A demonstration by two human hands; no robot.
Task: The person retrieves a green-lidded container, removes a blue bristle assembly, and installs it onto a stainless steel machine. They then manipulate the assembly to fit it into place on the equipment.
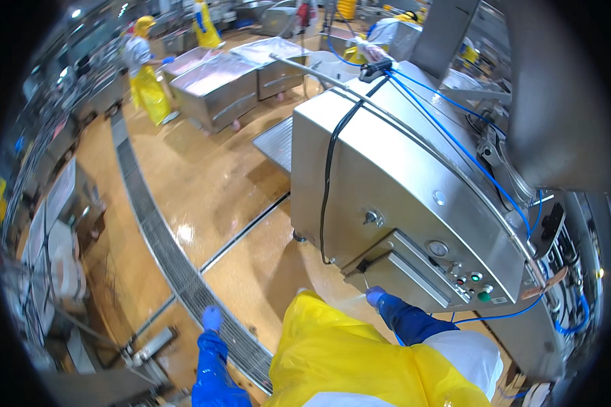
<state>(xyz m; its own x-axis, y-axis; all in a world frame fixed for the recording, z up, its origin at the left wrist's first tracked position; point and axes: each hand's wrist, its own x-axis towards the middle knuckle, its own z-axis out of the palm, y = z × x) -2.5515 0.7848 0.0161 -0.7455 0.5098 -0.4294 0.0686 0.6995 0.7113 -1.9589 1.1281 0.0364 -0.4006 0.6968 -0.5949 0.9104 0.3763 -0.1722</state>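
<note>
The person's right hand (375, 295), in a blue glove with a dark blue sleeve, is closed around a thin metal spray nozzle (364, 279) whose tip points up at the underside of a control box (407, 271) on a large stainless steel machine (400, 176); a faint mist shows just below the hand. The nozzle is a short, slim, pale rod, small in the view, lying just beside the lower left corner of the box. The box is a slanted steel housing with a few round buttons, green among them, near its right end. A black cable (329, 183) runs down the machine's side, and blue hoses (455, 132) cross its top. The left hand (212, 317), also gloved in blue, hangs low over the floor with its fingers curled and nothing visibly in it; whether it is fully closed cannot be told. A yellow apron (346, 359) covers the person's front. The floor (204, 183) is wet, glossy and tan, crossed by a long curved drain grate (163, 244). Farther off stand steel bins (224, 85) beside another person in a yellow apron (146, 74).
</note>
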